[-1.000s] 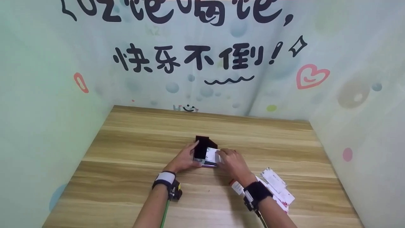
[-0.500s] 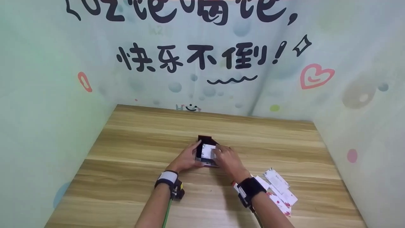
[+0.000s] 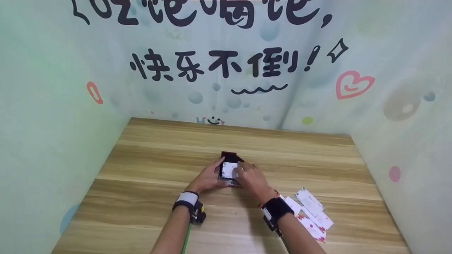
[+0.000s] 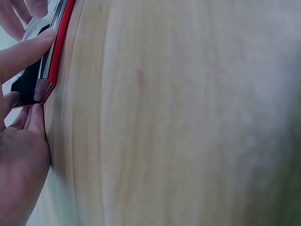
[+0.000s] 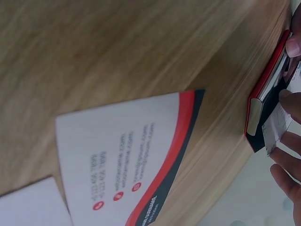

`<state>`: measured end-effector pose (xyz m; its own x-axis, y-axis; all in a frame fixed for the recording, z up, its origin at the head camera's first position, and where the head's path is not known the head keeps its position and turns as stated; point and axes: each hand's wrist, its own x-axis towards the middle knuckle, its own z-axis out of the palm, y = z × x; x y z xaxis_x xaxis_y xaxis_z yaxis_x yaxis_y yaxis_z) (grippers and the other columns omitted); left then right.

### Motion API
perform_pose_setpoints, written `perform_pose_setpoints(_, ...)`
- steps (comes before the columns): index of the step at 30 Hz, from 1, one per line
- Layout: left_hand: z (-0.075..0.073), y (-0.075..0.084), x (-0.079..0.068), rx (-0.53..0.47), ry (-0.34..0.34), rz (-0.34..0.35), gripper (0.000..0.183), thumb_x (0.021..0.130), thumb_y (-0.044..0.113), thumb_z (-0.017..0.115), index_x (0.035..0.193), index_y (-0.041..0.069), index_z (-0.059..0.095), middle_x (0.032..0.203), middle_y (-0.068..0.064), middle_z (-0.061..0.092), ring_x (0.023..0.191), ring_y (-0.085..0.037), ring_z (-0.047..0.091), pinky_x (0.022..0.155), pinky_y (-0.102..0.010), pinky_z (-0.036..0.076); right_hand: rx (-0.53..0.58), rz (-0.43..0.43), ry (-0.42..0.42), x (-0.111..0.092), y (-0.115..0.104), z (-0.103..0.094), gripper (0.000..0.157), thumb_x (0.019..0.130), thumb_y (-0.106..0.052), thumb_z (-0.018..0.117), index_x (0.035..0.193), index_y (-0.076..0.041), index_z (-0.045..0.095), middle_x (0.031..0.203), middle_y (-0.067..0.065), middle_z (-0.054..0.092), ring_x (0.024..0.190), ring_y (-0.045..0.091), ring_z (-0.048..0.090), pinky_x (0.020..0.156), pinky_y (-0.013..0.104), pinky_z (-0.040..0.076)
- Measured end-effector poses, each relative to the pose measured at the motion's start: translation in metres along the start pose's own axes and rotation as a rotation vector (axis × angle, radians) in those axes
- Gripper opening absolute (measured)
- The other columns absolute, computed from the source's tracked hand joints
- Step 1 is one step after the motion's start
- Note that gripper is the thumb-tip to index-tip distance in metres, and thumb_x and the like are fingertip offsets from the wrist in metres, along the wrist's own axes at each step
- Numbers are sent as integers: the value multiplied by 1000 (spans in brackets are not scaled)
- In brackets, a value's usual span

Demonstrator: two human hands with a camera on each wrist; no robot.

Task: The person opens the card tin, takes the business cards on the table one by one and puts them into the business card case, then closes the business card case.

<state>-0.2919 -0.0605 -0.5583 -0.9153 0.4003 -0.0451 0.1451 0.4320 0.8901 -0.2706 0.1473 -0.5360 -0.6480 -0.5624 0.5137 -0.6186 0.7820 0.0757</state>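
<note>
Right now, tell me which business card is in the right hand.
The white card with dark leafy corners, pinched in the right hand at the open card case; the other visible cards lie on the wooden table.

White card (image 3: pixel 229 170) and right hand (image 3: pixel 253 180) farther left, seemingly over the case (image 3: pixel 229 157)

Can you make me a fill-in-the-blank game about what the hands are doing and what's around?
1. The left hand holds the case, whose outer edge is ____ in the left wrist view.
2. The right hand holds a card that is mostly ____.
3. In the head view, loose cards lie to the ____ of the case.
4. The pink outline with a smile inside is a ____.

Missing words: red; white; right; heart
</note>
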Motion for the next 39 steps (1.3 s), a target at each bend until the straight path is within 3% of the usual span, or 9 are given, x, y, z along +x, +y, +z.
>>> perform_pose_setpoints(5, 0, -1, 0, -1, -2, 2, 107, 72, 16, 85, 160, 14, 24, 165, -23, 19, 153, -39, 22, 126, -47, 20, -23, 28, -64, 2, -3, 1, 20, 81, -18, 80, 97, -8, 73, 111, 16, 73, 98, 30, 70, 80, 45, 57)
perform_pose_setpoints(12, -2, -1, -1, 31, 10, 22, 109, 71, 20, 87, 160, 11, 24, 164, -26, 19, 153, -44, 20, 126, -54, 18, -78, 48, -139, 10, -4, 0, 25, 81, -25, 80, 101, -12, 72, 114, 10, 72, 102, 28, 69, 85, 46, 57)
perform_pose_setpoints(22, 0, -4, -1, -24, -1, 3, 110, 72, 18, 86, 160, 12, 20, 166, -28, 12, 152, -41, 24, 126, -47, 22, 28, 107, -182, 9, -3, 7, 19, 82, -11, 77, 101, -15, 76, 110, 9, 74, 101, 26, 70, 89, 45, 56)
perform_pose_setpoints(35, 0, 0, -2, 46, 3, -20, 108, 71, 24, 85, 160, 14, 24, 166, -24, 17, 154, -42, 14, 126, -57, 14, 62, 73, -103, 5, -6, 15, 16, 83, -8, 73, 92, -20, 80, 104, 10, 74, 96, 25, 69, 81, 43, 55)
perform_pose_setpoints(39, -1, -1, -1, 35, 8, -2, 108, 71, 21, 85, 160, 11, 24, 165, -27, 18, 154, -43, 16, 126, -54, 16, 27, 70, -117, 4, -8, 15, 18, 83, -7, 71, 94, -19, 80, 105, 10, 73, 97, 26, 68, 80, 43, 54)
